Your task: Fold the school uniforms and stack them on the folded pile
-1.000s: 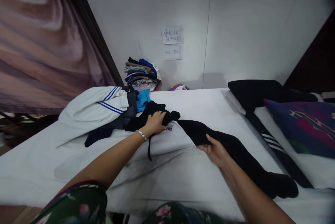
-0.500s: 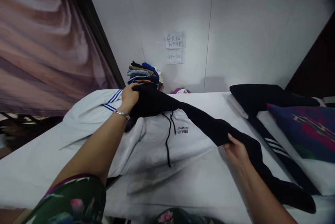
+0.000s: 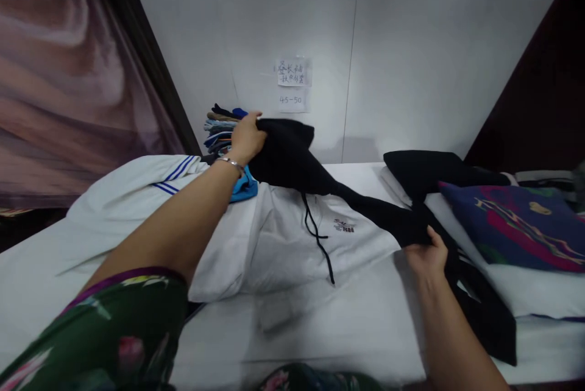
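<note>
A black-and-white drawstring hoodie (image 3: 292, 251) lies over the white table, its white front up, with a small print on the chest and black cords hanging down. My left hand (image 3: 248, 138) is closed on the raised black upper part, above the table's far side. My right hand (image 3: 428, 252) pinches the black fabric at the right, lower down. The black cloth stretches slanting between the two hands. To the right of my right hand, black fabric hangs down onto the table. Part of the hoodie's left side is hidden behind my left forearm.
A white garment with blue stripes (image 3: 123, 196) lies at the left. Behind my left hand is a stack of folded clothes (image 3: 222, 129). At the right lie a black garment (image 3: 425, 169) and a purple patterned one (image 3: 516, 220). Paper notes (image 3: 294, 72) hang on the wall.
My left hand has lifted the black cloth higher, and its upper part now spreads up. My right hand has shifted slightly right. Something bright blue now shows behind my left wrist.
</note>
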`<state>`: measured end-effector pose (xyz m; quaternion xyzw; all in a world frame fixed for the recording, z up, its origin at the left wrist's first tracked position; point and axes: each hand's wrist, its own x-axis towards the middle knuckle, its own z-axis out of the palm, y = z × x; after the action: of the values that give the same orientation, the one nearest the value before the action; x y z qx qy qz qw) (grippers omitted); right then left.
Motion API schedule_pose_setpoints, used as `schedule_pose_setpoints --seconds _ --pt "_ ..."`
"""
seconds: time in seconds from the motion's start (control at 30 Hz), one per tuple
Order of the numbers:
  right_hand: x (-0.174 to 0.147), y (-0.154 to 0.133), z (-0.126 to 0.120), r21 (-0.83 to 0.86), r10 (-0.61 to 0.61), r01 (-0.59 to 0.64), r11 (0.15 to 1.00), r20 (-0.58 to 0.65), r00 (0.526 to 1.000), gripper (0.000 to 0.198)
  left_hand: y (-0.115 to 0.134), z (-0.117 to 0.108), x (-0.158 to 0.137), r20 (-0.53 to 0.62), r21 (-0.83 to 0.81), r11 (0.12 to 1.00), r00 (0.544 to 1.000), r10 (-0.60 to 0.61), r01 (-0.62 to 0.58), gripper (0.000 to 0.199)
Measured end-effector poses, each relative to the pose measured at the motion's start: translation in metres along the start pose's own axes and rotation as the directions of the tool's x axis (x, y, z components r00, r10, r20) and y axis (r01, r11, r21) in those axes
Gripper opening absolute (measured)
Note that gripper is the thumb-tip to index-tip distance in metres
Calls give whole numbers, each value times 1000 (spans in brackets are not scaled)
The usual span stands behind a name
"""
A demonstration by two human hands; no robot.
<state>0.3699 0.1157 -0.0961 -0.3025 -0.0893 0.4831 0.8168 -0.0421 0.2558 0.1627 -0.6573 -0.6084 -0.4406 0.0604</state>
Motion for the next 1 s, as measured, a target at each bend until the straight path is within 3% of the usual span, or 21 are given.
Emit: schedule_pose_setpoints --seconds 0.03,0.1,0.27,0.4,0.57,0.63,0.7,0.77,0.83,0.9,1.0 --pt "1 2 -1 -18 -8 8 1000 -6 1000 16 -6 14 -5 83 53 996 993 -80 76 62" --pt "4 5 -3 -50 13 -14 999 -21 1000 13 -22 41 -22 256 137 970 938 -233 203 74" --pt "4 6 -1 -101 138 -140 985 -28 990 19 -59 89 -86 433 161 951 848 -307 263 68" --pt "-6 9 10 -242 226 -215 946 20 974 24 -73 95 -132 445 200 937 825 -347 286 78" --pt "-38 10 9 -516 303 -232 825 57 951 25 -98 82 -158 324 237 911 857 -400 336 84" --pt "-55 5 0 -688 335 -163 707 123 934 31 -111 78 -160 282 133 898 853 -440 419 84" --pt "-74 -6 -7 -858 327 0 514 197 924 36 -123 79 -160 279 -56 826 803 -527 561 82" --pt "-92 -20 -4 -933 226 211 293 282 933 36 -131 84 -159 323 -210 712 735 -596 670 72" --pt "-104 -30 13 -913 106 378 153 396 912 34 -132 91 -157 375 -287 638 696 -612 715 54" --pt "-108 -30 41 -856 89 493 155 509 856 34 -127 99 -156 405 -351 608 701 -587 712 38" --pt "-97 -2 88 -782 224 576 239 622 750 39 -114 104 -155 396 -472 592 757 -521 654 31"
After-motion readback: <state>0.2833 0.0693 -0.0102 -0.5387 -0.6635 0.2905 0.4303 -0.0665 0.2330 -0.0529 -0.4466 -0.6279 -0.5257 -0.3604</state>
